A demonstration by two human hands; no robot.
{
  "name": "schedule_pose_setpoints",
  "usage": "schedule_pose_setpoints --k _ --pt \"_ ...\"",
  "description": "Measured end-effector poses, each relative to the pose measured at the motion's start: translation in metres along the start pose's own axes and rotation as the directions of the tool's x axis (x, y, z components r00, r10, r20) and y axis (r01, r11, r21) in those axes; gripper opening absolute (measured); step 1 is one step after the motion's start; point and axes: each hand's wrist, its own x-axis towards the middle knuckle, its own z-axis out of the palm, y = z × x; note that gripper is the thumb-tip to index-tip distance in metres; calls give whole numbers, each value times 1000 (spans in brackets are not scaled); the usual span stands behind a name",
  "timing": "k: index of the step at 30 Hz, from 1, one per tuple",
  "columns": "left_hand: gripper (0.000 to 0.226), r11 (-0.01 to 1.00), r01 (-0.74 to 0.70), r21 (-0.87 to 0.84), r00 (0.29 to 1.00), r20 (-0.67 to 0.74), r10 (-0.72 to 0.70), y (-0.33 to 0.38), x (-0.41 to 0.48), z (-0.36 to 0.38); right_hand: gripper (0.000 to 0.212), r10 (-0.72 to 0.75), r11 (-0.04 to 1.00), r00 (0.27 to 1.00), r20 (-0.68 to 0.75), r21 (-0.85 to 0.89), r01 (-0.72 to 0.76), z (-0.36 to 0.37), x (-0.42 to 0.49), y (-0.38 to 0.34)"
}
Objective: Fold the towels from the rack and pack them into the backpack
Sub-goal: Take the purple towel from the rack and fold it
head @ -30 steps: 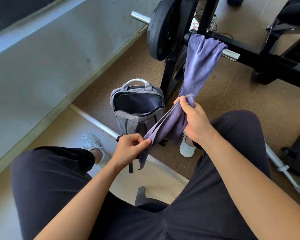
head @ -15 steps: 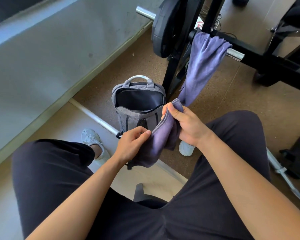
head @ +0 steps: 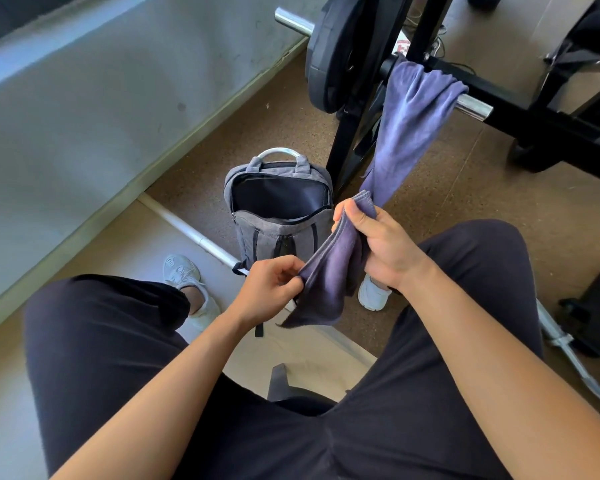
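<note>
- Head view: at the centre of the frame we see a purple folded towel (head: 333,268), doubled into layers and stretched between our two hands.
- Our right hand (head: 378,244) grips its upper end, with the thumb on the near face and the fingers curled round behind. The stitched corner sticks up just above the thumb.
- Our left hand (head: 271,289) pinches the lower left edge between thumb and fingertips, and the loose end hangs below both hands.
- This towel slants from upper right to lower left between our knees, and it overlaps the lower right corner of the backpack (head: 278,233) in the picture.
- That grey backpack stands upright on the brown floor (head: 465,188), just above our hands in the frame. Its top is unzipped and shows dark lining, and the held towel is outside it.
- A second towel (head: 413,112), also purple, drapes over the steel bar (head: 471,107) of the black rack (head: 347,140) at upper right. Its tip hangs down just behind the held corner, and we cannot tell whether the two touch.
- A black weight plate (head: 329,53) sits on the bar left of the draped towel.
- Our white shoes (head: 184,271) rest on either side of the backpack.
</note>
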Motion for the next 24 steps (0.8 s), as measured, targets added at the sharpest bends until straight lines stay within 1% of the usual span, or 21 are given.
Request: schedule_pose_setpoints --k 2,5,7,12,15,16,18,19,20,22,24 --pt "30 1000 -24 3 1000 -8 24 -1 -2 -2 25 -29 1000 996 -84 7 30 -4 1 -5" --pt "48 998 -57 -31 998 -1 57 1 -4 -6 27 -48 998 984 -172 18 52 -7 1 -12" --pt "60 997 -78 1 997 11 78 -1 -5 -7 27 -51 998 979 -199 18 56 -8 1 -14" --pt "67 985 -116 129 990 90 105 -6 -1 -5 28 -59 998 973 -222 -9 58 -7 -1 -15" --pt "59 976 -86 198 985 163 54 -9 -1 -5 30 -67 998 969 -236 1 69 -10 -1 -16" --pt "50 978 -68 198 981 190 30 -10 -2 -6 30 -70 997 967 -244 12 76 -11 -2 -17" --pt "31 989 -1 145 972 233 -33 -8 -3 -6 29 -76 995 961 -266 36 88 -13 -1 -18" --pt "26 990 16 140 971 234 -48 -5 -4 -6 28 -77 995 956 -284 44 94 -14 -1 -18" --pt "28 988 6 153 975 220 -40 -4 -4 -5 28 -78 994 949 -304 52 98 -16 -1 -19" --pt "32 966 -61 253 982 190 12 -7 -5 -5 28 -76 992 938 -337 65 104 -18 1 -19" --pt "26 930 -109 350 984 169 51 -10 -5 -5 29 -88 990 923 -375 70 122 -20 3 -19"
